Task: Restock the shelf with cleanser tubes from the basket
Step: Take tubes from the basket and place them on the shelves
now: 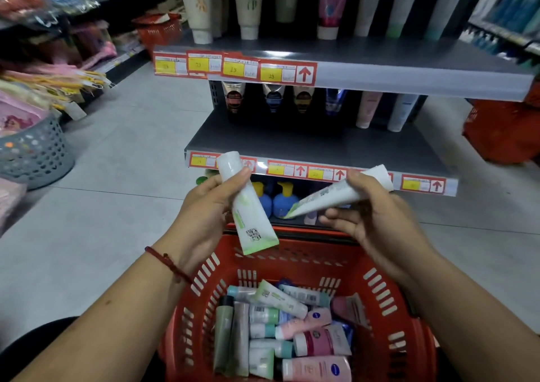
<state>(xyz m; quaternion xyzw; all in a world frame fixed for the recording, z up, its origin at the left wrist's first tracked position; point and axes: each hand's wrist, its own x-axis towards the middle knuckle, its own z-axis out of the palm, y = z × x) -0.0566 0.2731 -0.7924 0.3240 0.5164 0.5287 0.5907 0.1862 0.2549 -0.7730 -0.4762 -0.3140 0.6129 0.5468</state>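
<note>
White-green plastic cleanser tubes, one pinched in each of two hands: left hand (204, 206) tube (247, 206), right hand (377, 215) tube (336, 193), above red plastic basket (388, 300) far rim. Stand cap-down at grey shelf (292, 140) front edge, matching row.

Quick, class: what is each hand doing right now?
Left hand: closed on a white-and-green tube.
Right hand: closed on a second tube.

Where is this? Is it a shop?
Yes, most likely a shop aisle. The shelf edges carry yellow-and-red price tags, tubes stand in rows above, and a red basket holds more tubes.
</note>
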